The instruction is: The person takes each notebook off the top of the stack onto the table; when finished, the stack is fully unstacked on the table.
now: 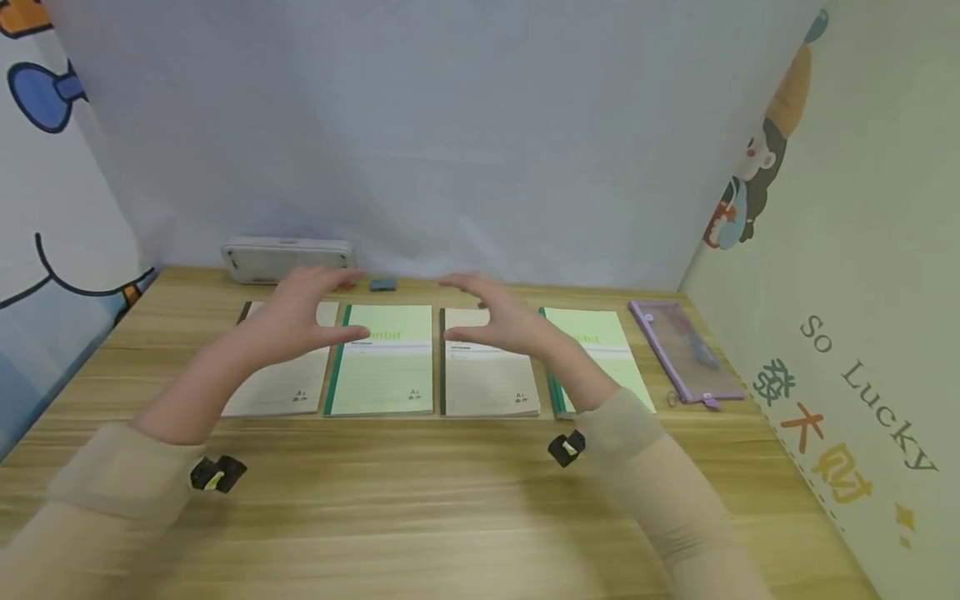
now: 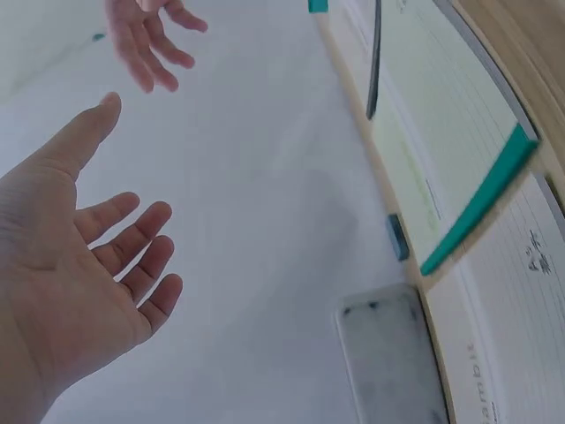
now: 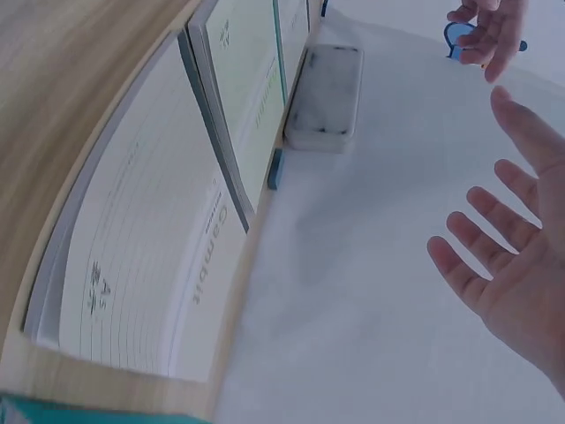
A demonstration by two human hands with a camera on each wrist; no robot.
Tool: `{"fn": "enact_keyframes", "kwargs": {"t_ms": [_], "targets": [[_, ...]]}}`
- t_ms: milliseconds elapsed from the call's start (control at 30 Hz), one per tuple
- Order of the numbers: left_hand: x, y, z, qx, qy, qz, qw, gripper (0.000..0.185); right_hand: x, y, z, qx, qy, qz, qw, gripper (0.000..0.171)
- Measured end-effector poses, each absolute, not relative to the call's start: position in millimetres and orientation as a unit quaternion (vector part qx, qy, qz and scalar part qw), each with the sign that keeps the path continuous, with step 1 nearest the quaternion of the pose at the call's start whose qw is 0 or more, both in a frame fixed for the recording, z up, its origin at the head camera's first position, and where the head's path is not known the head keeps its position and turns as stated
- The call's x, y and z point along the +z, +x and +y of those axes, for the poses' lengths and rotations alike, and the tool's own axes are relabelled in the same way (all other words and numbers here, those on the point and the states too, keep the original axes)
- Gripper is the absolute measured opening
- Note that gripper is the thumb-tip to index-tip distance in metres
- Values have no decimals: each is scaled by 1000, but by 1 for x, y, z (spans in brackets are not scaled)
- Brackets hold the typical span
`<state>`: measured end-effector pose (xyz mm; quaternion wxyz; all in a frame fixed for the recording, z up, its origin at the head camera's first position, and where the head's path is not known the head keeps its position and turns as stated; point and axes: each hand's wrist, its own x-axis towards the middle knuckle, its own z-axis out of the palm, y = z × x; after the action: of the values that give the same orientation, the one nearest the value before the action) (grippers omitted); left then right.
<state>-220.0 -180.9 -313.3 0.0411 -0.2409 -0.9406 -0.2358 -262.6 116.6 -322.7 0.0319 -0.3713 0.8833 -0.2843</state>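
A wooden desk (image 1: 450, 500) fills the space, walled by a pale backdrop (image 1: 420, 125). Four notebooks lie in a row across its middle: a beige one (image 1: 281, 387) at the 9 o'clock end, a green one (image 1: 384, 367) just beside it, a second beige one (image 1: 487, 379), then a second green one (image 1: 611, 354) toward 3 o'clock. A purple pouch (image 1: 686, 350) lies farther out at 3 o'clock, apart from the row. At 11 o'clock a grey case (image 1: 288, 258) sits against the backdrop, with a small eraser (image 1: 382, 284) near it at 12 o'clock.

The left hand (image 1: 303, 312) hovers over the first two notebooks, fingers spread and relaxed, holding nothing. The right hand (image 1: 502, 321) hovers over the second beige notebook, equally loose and empty, palm facing the left one.
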Motion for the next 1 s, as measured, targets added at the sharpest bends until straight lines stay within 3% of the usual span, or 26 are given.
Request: {"fn": "enact_keyframes", "kwargs": {"t_ms": [400,800,1000], "targets": [[-309,-220,-107,-269,-246,-929,61,78,-321,-256,209,-281,-326,902,-14,68],[-343,-228,-26,-346,-238,-906,50,76,-331,-244,301,-244,-240,936,-81,65],[-365,-240,3,-381,-222,-897,22,75,-349,-245,332,-263,-216,936,-84,60]]}}
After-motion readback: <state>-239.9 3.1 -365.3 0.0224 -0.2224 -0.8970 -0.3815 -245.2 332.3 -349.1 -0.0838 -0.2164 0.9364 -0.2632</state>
